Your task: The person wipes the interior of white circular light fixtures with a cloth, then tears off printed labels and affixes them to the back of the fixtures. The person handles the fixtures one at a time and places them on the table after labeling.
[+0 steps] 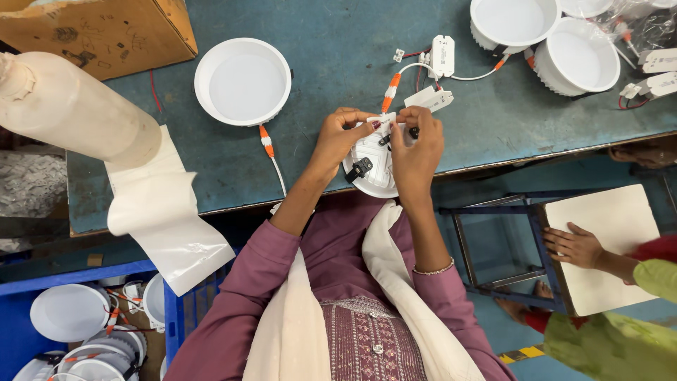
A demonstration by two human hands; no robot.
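Holding a round white plastic downlight housing [372, 168], back side up, at the near edge of the worn teal table [338, 63], tilted against the body so the rear faces the camera. Showing a black spring clip [359, 169] on the left flank of the housing.

Left hand [337, 137] curling over the upper left rim, thumb and forefinger pinching a small white connector with thin red leads [381, 123] at the top of the housing. Right hand [416, 144] closing from the right, fingertips pressed together on the same connector, probably steadying it while the left works the leads. Both grips closed on the connector, neither spread.

Running away from the fingers: an orange-sleeved white cable [391, 88], leading to a white rectangular driver box [442, 55] lying further back on the table; a second, flatter white driver box [430, 99] lying just behind the hands.

Resting face up to the left, well apart: a finished white round downlight [242, 81] with its own orange-tipped lead. Standing at the far right: two more white round housings [575, 56].

Lying at the left: a large pale roll of sheet material [70, 106], its loose end hanging over the table edge. Sitting below it: a blue plastic crate [21, 331] of similar lamps.

Resting on a pale stool top [606, 240] at the right: another person's hand [575, 245].
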